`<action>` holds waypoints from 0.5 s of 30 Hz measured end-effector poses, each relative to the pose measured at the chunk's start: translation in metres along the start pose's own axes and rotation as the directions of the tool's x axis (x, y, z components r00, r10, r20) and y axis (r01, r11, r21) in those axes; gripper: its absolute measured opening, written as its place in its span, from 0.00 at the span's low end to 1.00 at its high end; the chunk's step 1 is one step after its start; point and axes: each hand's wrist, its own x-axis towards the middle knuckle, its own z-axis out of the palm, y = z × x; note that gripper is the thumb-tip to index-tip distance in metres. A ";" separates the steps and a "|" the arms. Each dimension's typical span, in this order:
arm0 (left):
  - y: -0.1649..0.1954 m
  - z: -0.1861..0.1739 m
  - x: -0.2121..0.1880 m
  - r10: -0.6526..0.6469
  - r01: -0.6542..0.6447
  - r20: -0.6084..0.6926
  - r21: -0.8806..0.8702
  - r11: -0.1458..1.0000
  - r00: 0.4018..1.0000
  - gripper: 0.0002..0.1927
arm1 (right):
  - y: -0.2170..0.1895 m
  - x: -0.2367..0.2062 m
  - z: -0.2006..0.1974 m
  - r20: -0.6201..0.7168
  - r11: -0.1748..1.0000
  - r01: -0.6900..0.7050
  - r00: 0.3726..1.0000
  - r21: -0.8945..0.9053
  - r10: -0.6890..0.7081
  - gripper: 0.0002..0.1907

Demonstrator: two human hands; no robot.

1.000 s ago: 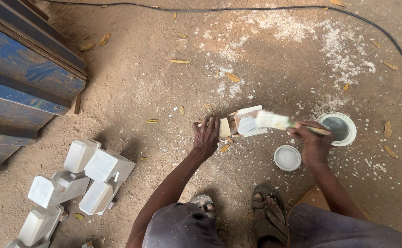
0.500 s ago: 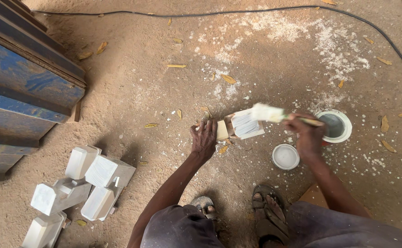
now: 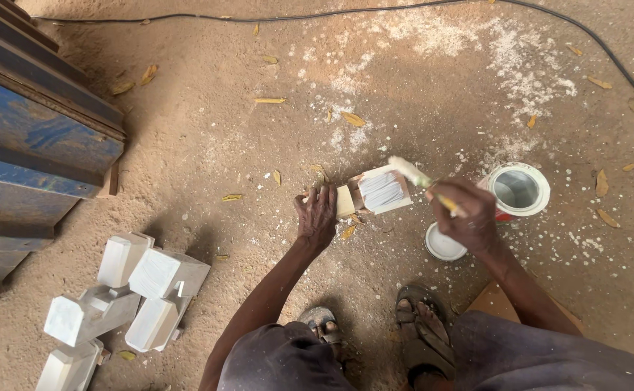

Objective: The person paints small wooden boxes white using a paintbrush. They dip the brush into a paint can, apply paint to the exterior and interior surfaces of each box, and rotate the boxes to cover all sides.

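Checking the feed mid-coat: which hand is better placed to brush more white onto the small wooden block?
Right. The right hand holds the white-bristled paintbrush over the small wooden block; the left hand steadies it.

Bare forearms, no sleeves, no gloves, no watch or rings on my left hand (image 3: 316, 217) or right hand (image 3: 472, 221). Grey-purple shorts (image 3: 548, 355) over both knees. Worn dark open sandals (image 3: 422, 337) on both feet, straps dusty, toes bare.
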 end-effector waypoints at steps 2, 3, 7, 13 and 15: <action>0.000 -0.004 0.001 -0.023 0.025 0.070 -0.028 0.999 0.997 0.51 | -0.004 -0.008 -0.005 0.089 0.991 0.117 0.990 -0.060 -0.112 0.07; 0.000 -0.006 0.002 -0.017 0.018 0.058 -0.028 0.999 0.998 0.51 | -0.008 -0.014 -0.007 0.138 0.980 0.180 0.976 -0.085 -0.167 0.07; 0.002 -0.009 0.004 -0.027 0.028 0.074 -0.022 0.999 0.997 0.50 | -0.030 -0.045 -0.025 0.225 0.982 0.122 0.970 -0.143 -0.088 0.10; 0.002 -0.009 0.004 -0.013 0.013 0.005 -0.048 0.999 1.000 0.51 | -0.030 -0.016 -0.033 0.124 0.981 0.124 0.987 -0.149 -0.106 0.12; 0.002 -0.010 0.003 0.004 -0.006 -0.039 -0.046 0.999 0.999 0.51 | -0.023 0.005 -0.021 0.115 0.985 0.133 0.986 -0.109 -0.120 0.13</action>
